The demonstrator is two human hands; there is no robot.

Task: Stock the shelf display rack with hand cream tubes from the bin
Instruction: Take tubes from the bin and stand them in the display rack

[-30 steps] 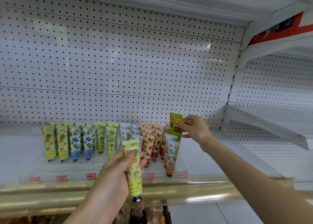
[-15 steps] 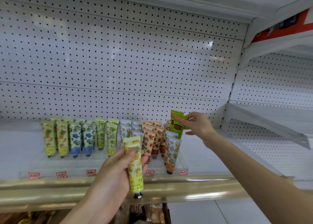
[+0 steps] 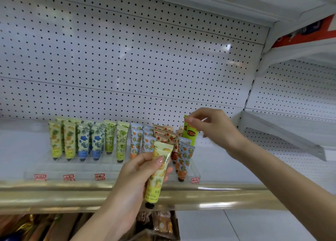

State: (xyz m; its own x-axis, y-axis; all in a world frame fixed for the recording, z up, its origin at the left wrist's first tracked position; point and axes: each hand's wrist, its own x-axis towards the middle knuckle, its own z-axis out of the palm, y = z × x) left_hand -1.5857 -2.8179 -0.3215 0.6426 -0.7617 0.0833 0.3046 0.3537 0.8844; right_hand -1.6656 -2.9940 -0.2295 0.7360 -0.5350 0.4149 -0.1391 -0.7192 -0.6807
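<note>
A clear acrylic rack (image 3: pixel 109 168) on the shelf holds rows of standing hand cream tubes: yellow pineapple tubes (image 3: pixel 54 140), blue flower tubes (image 3: pixel 82 140), green ones (image 3: pixel 121 140), orange-blossom ones (image 3: pixel 135 144) and strawberry ones (image 3: pixel 163 135). My left hand (image 3: pixel 134 173) grips a yellow pineapple tube (image 3: pixel 159 169), cap down, in front of the rack's right half. My right hand (image 3: pixel 214 129) reaches over the rack's back right corner. Its fingertips pinch the top edge of a bright green tube (image 3: pixel 190 133) that stands upright behind the front orange-print tubes (image 3: pixel 183 158).
A gold shelf lip (image 3: pixel 54 193) runs along the front, with red price tags (image 3: pixel 40 176) behind it. White pegboard (image 3: pixel 127 58) backs the shelf. A bare angled shelf (image 3: pixel 281 131) juts out at the right. Packaged goods (image 3: pixel 161 224) lie below.
My right hand has shifted from the green tube's side to its top edge, and the tube stands straighter in the back right row. My left hand and its tube have drifted slightly right.
</note>
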